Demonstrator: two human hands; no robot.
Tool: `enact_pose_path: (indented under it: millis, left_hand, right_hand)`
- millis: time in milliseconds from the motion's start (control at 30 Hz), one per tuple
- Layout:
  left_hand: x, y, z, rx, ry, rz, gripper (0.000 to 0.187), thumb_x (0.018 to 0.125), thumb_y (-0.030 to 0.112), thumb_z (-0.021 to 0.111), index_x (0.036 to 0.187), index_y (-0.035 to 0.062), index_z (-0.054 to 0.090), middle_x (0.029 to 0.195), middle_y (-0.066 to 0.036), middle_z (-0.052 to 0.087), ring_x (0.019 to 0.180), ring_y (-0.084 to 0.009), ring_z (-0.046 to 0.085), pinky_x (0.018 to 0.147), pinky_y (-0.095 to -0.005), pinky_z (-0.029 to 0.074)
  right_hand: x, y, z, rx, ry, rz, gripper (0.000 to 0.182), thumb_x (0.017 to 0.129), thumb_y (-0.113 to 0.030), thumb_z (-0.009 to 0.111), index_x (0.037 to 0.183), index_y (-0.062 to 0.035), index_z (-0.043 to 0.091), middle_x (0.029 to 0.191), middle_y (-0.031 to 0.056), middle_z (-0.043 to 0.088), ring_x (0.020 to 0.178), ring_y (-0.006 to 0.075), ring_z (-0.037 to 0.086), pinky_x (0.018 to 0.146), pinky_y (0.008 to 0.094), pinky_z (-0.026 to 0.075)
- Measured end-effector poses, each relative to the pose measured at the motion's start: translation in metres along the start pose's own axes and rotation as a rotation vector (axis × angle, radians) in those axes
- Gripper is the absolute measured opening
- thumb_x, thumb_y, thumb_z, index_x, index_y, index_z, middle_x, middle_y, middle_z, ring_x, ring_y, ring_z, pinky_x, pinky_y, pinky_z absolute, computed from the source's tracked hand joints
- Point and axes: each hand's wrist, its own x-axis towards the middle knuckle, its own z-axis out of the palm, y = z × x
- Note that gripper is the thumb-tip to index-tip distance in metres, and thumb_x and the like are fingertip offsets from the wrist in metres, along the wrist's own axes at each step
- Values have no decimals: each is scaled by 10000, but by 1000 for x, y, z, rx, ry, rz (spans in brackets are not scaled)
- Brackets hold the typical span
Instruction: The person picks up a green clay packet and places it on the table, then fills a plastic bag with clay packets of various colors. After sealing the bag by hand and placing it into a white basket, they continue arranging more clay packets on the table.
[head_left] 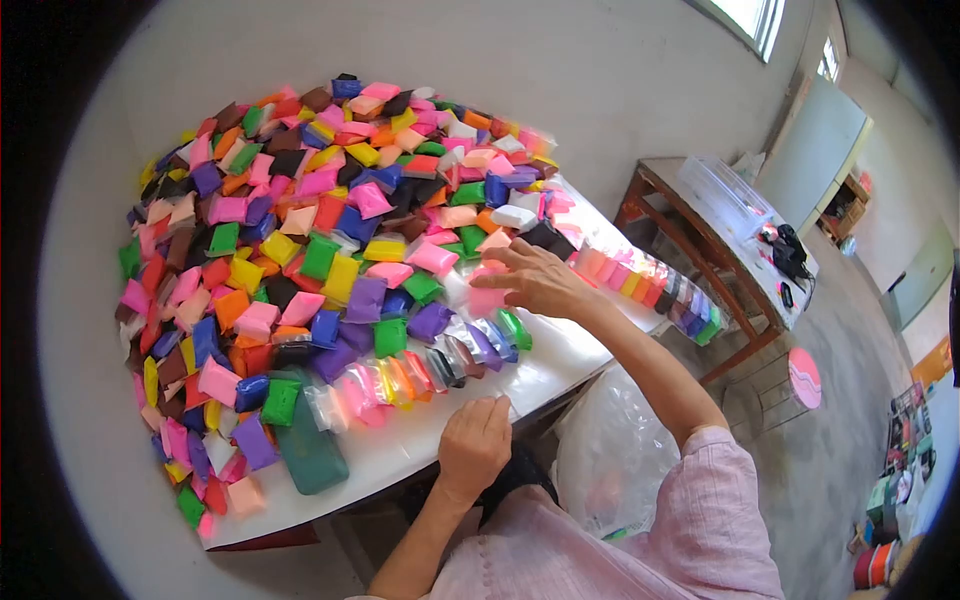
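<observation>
A big heap of small colourful packets fills the left and upper middle of the frame, spread over a white surface. At the heap's lower edge lies a larger dark green packet. Right of it, a row of packets stands on edge in a line running up toward the middle of the frame, from pink through orange to purple and green.

The left hand rests low in the middle of the frame on the surface's near edge, just below that row, fingers curled loosely and holding nothing that shows. Above it and to the right, the right hand reaches over the heap's edge, its fingers closed on a pink packet.

Farther right, a second line of packets runs along the surface's far end. In the upper right stands a wooden table carrying a clear plastic box.
</observation>
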Motion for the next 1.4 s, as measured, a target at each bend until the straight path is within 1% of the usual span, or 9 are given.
enact_pose_path:
  millis: [200,300,533,667,767,933,1067,1300,1400]
  left_hand:
    - [-4,-1,4,3,-19,-34,274,746,42,657,1015,7,627,872,-116,586,809,-291,610,725,-389,518]
    - [-3,0,6,-12,-29,-60,283,735,35,661,1014,4,627,892,-125,602,815,-300,618,733,-399,525]
    - [-4,-4,3,60,-42,3,235,766,49,644,994,-4,627,841,-110,585,785,-287,610,702,-402,514]
    - [-9,-8,10,-22,25,68,225,787,7,628,1010,-22,629,884,-147,616,815,-326,618,723,-427,510]
    - [-6,-6,9,-57,6,49,225,784,-34,624,1008,-17,634,901,-168,616,827,-353,614,723,-434,499]
    - [-6,-7,9,12,18,132,231,784,-35,624,1013,-10,642,890,-146,614,791,-326,615,689,-417,504]
    - [-11,9,13,-224,18,65,250,782,-58,601,1022,-9,648,889,-153,629,788,-340,620,684,-421,508]
    - [-74,68,40,-663,-517,32,188,784,-48,619,967,-8,638,946,-164,649,875,-344,640,760,-407,522]
    - [-105,68,37,-691,-629,-56,140,818,-11,618,955,-4,648,924,-152,646,847,-334,642,746,-400,520]
  right_hand:
    - [40,20,15,-130,96,-37,386,776,-237,733,1129,-128,625,1044,56,654,947,274,612,792,414,518]
    - [78,11,5,27,164,321,313,854,-283,670,1083,-81,602,933,83,659,963,313,632,775,424,522]
    - [82,11,-7,150,328,222,558,858,-254,677,1351,-82,480,1364,193,466,1063,388,612,899,446,503]
    - [-24,-30,-60,287,551,364,345,849,-132,695,1180,-56,632,1083,153,647,721,259,675,655,362,540]
    - [-151,-71,-78,222,591,661,222,911,-93,665,1119,-14,651,944,53,662,719,91,608,610,250,497]
    - [-347,-191,-31,444,606,1531,240,940,-154,599,762,-7,664,635,12,634,553,60,545,506,233,429]
    - [-396,-286,9,656,621,1908,211,939,-191,630,842,-12,685,672,11,654,552,67,554,512,225,450]
    - [-360,-219,98,-53,361,1596,581,769,-355,776,1201,-16,588,1128,171,634,1075,360,589,935,433,445]
    - [-342,-170,141,-442,398,1466,658,787,-375,769,1287,-32,514,1059,143,661,990,361,626,913,435,468]
